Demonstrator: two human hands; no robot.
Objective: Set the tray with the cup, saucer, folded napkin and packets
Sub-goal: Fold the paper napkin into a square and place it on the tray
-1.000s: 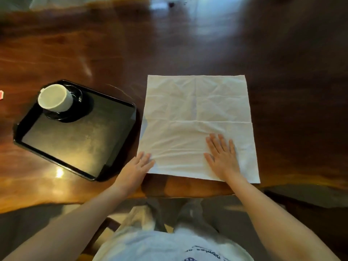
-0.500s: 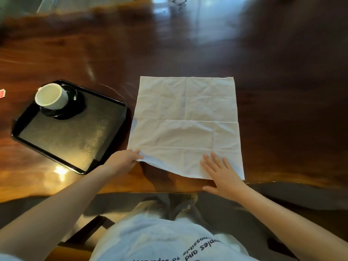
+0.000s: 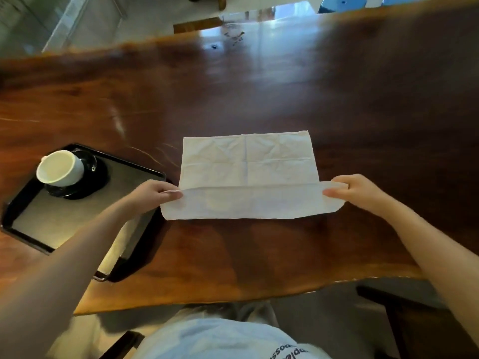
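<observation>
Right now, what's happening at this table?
A person is folding a white napkin on the wooden table. The left hand and the right hand each pinch a near corner, lifting the near edge up and over toward the far edge. Left of the napkin, a black tray holds a white cup on a dark saucer. No packets are in view.

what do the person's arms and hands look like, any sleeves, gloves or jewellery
Both forearms are bare as far as the frame shows: no sleeve cuffs appear. The left hand and right hand wear no gloves, and no rings, watch or bracelets show. Nails look short and unpainted.
</observation>
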